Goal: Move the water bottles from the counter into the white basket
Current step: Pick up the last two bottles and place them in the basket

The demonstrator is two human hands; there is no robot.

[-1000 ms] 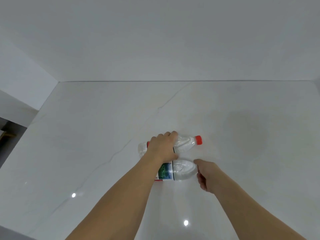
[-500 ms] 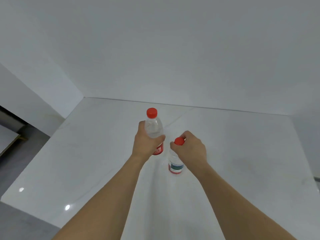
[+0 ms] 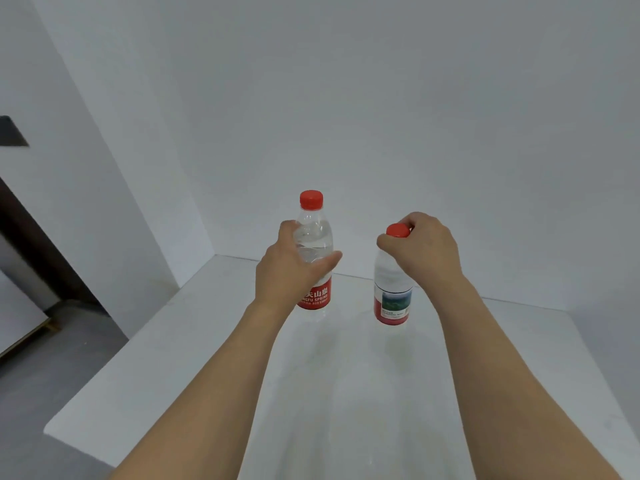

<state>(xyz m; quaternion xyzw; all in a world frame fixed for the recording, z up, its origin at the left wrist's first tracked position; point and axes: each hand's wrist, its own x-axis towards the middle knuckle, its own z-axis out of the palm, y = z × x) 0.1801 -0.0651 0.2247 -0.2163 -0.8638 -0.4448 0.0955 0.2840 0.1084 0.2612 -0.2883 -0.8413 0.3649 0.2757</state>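
Two clear water bottles with red caps are held upright above the white counter. My left hand wraps the body of the left bottle, which carries a red label. My right hand grips the right bottle from above at its neck and cap; this one has a white, green and red label. The bottles are apart, side by side. No white basket is in view.
A white wall rises behind the counter, and another white wall closes its left side. The counter's left edge drops to a grey floor. A dark doorway frame stands at far left.
Both bottles lay on the counter a second ago; my hands have lifted them upright and raised them higher. The bottles moved apart and the view tilted upward.
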